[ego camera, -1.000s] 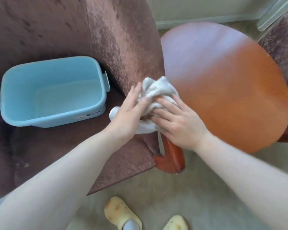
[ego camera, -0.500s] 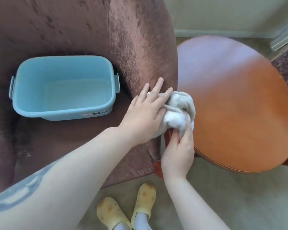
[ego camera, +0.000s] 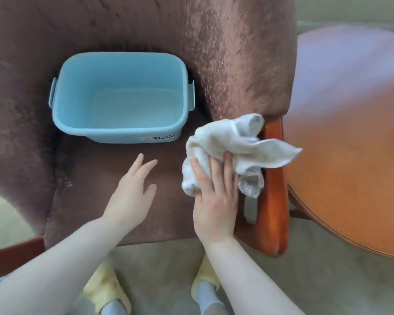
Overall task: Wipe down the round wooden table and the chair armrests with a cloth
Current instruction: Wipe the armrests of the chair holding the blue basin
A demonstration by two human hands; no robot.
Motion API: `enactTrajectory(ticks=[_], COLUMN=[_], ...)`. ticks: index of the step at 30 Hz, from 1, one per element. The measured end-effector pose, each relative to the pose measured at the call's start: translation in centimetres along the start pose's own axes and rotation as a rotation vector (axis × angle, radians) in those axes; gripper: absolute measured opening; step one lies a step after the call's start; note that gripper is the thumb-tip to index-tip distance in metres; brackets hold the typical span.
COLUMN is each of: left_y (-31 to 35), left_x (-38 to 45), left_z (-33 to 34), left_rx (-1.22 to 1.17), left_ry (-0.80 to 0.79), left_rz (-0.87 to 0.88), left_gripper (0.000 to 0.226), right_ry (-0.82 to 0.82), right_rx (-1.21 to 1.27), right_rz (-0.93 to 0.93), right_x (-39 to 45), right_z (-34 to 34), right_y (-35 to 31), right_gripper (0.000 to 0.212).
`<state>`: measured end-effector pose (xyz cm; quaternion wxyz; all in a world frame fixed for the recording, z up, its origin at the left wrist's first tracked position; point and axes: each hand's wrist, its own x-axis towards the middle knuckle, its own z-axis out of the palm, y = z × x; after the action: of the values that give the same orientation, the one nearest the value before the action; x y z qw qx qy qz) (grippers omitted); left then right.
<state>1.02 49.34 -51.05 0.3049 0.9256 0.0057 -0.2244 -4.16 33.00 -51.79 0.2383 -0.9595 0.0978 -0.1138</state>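
Note:
My right hand [ego camera: 215, 198] grips a crumpled white cloth [ego camera: 232, 146] over the right side of the brown chair seat, just left of the chair's orange wooden armrest [ego camera: 273, 201]. One corner of the cloth sticks out over the armrest toward the round wooden table [ego camera: 350, 155] at the right. My left hand [ego camera: 132, 192] hovers with straight, spread fingers over the seat and holds nothing. A second wooden armrest [ego camera: 11, 255] shows at the lower left.
A light blue plastic basin [ego camera: 121, 133] with a little water stands on the seat of the brown upholstered chair [ego camera: 232, 55]. My feet in yellow slippers [ego camera: 107, 289] stand on beige carpet [ego camera: 328, 280] in front of the chair.
My left hand has let go of the cloth and moved left over the seat. My right hand now holds the cloth alone, off the table edge and by the armrest. The view has shifted left.

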Motion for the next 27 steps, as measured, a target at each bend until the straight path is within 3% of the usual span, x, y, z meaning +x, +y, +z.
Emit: enactTrajectory(ticks=[3,5,6,8,10,13,16,17,18,21,22,23,24,25,27], left_y=[-3.4,-5.0,-5.5,-6.4,-7.4,-9.3,-12.0,-12.9,-13.9,-16.7,-17.4,-18.0,-18.6,-19.1,-19.8], left_x=[0.1,0.7,1.0,1.3,1.2,0.1,-1.1,-1.4,-1.5,-1.7,-1.6,-1.4,-1.3,-1.2,-1.4], left_z=[0.4,0.8,0.9,0.9,0.7,-0.7,-2.8,-3.6,-4.5,-7.1,-7.9,-8.6,-9.2,-9.7,-10.1], left_rx=[0.081,0.178,0.21,0.194,0.139,0.101,0.088,0.083,0.082,0.123,0.142,0.154,0.156,0.144,0.088], left_ry=[-0.01,-0.055,-0.08,-0.1,-0.076,-0.058,-0.05,-0.043,-0.032,0.0,0.012,0.031,0.056,0.084,0.134], left_rz=[0.009,0.06,0.071,0.049,0.038,0.046,0.066,0.065,0.061,0.071,0.074,0.069,0.052,0.024,-0.042], left_gripper=[0.06,0.062,0.063,0.062,0.062,0.061,0.06,0.06,0.061,0.062,0.062,0.063,0.063,0.063,0.063], right_ry=[-0.701,-0.88,-0.83,-0.664,-0.578,-0.39,-0.064,-0.077,-0.19,-0.69,-0.755,-0.703,-0.593,-0.472,-0.256], right_rx=[0.011,-0.057,-0.087,-0.104,-0.118,-0.175,0.034,0.031,-0.022,-0.099,-0.084,-0.082,-0.061,-0.022,0.111], right_rz=[0.001,-0.129,-0.16,-0.049,0.115,0.271,0.564,0.526,0.36,-0.392,-0.598,-0.7,-0.655,-0.462,0.145], right_x=[1.5,2.5,3.0,3.7,3.6,2.8,0.8,-0.7,-2.8,-6.8,-5.7,-4.0,-2.2,-0.4,1.8], right_z=[5.0,6.8,7.4,7.9,9.4,13.2,16.3,17.2,18.1,18.6,18.1,17.9,18.1,18.6,20.6], right_y=[1.9,3.7,4.6,5.1,3.7,-0.4,-6.1,-8.3,-10.3,-13.3,-12.8,-12.3,-12.2,-12.9,-17.1], right_gripper=[0.047,0.056,0.07,0.106,0.121,0.079,0.051,0.053,0.057,0.071,0.073,0.074,0.072,0.069,0.06])
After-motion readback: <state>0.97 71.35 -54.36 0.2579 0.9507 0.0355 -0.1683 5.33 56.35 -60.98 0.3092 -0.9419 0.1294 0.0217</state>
